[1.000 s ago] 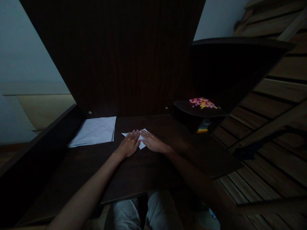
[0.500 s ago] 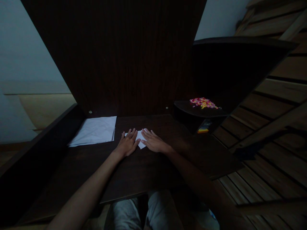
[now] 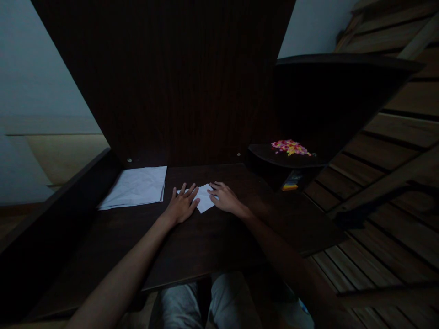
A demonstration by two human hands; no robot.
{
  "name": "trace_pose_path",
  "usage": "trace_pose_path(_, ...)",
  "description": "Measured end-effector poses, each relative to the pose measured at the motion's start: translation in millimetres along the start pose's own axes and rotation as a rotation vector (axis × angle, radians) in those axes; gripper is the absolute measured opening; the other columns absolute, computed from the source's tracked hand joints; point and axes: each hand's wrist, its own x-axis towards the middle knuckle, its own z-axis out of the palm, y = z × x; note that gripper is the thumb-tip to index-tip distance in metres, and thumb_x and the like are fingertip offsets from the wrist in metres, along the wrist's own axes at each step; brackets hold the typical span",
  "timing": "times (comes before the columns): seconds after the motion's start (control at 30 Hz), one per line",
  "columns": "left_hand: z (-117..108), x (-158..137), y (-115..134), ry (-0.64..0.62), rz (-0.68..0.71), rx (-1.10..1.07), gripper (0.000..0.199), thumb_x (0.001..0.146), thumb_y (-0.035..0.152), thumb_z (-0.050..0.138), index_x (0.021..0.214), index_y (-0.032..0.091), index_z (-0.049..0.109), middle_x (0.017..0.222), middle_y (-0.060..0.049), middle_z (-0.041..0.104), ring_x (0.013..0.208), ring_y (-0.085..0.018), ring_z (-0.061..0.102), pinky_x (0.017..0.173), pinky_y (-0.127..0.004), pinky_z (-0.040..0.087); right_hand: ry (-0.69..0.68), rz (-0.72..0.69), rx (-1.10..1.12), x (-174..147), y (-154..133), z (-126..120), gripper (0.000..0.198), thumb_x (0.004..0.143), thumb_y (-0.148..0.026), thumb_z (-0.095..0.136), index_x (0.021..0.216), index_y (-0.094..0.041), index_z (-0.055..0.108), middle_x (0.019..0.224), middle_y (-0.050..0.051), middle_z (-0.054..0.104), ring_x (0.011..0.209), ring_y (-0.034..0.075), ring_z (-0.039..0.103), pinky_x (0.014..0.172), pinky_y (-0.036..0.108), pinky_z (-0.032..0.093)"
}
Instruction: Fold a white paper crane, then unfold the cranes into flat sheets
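A small folded white paper (image 3: 203,199) lies on the dark wooden desk (image 3: 202,246) in front of me. My left hand (image 3: 182,204) rests on the paper's left part with its fingers spread. On the opposite side, my right hand (image 3: 224,198) touches the paper's right edge, its fingers stretched out and slightly bent. Both hands cover parts of the paper, and its pointed middle shows between them. To the left lies a stack of larger white paper sheets (image 3: 135,186), creased on top.
A dark back panel (image 3: 178,91) rises behind the desk, and a side board (image 3: 61,196) bounds it at left. At right, a curved corner shelf (image 3: 264,153) holds a pile of small pink, red and yellow pieces (image 3: 291,147). Below it sits a yellow-edged item (image 3: 290,187).
My right hand has slid a little to the right, uncovering more of the paper's middle. My left hand has hardly moved.
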Motion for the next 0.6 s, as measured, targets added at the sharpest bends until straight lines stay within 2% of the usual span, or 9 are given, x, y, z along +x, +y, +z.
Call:
trace_pose_path(0.1,2.5,1.9,-4.1,0.039,0.097,-0.006,0.053,0.098,0.037,0.019,0.145,0.017,0.035,0.152,-0.009,0.033,0.143,-0.031,0.018,0.113,-0.06,0.016,0.005,-0.017,0.028,-0.7,-0.1,0.9,0.036,0.093,-0.028,0.045,0.123,-0.021,0.063,0.141,0.006,0.05,0.134,0.027,0.037,0.109,0.044,0.035)
trace_pose_path(0.27,2.9,4.0,-9.3,0.042,0.211,-0.065,0.051,0.096,0.028,0.024,0.145,0.013,0.033,0.152,-0.012,0.032,0.144,-0.026,0.019,0.113,-0.051,0.024,-0.002,-0.085,0.073,-0.5,-1.8,5.4,0.037,0.095,-0.029,0.042,0.125,-0.019,0.061,0.14,0.009,0.051,0.134,0.027,0.037,0.108,0.047,0.035)
trace_pose_path(0.47,0.4,5.3,-7.4,0.025,0.179,-0.069,0.051,0.096,0.03,0.025,0.144,0.015,0.036,0.15,-0.011,0.037,0.141,-0.024,0.027,0.113,-0.047,0.026,0.0,-0.107,0.099,0.2,-3.1,5.1,0.038,0.094,-0.034,0.045,0.123,-0.018,0.063,0.139,0.011,0.051,0.134,0.028,0.037,0.108,0.048,0.034)
trace_pose_path(0.6,2.5,6.4,-6.3,0.03,0.156,-0.059,0.053,0.098,0.038,0.023,0.144,0.016,0.035,0.15,-0.011,0.037,0.141,-0.025,0.028,0.113,-0.047,0.026,0.013,-0.085,0.085,-0.1,-3.3,1.3,0.032,0.091,-0.032,0.049,0.109,-0.018,0.071,0.135,0.01,0.056,0.131,0.029,0.039,0.107,0.048,0.035)
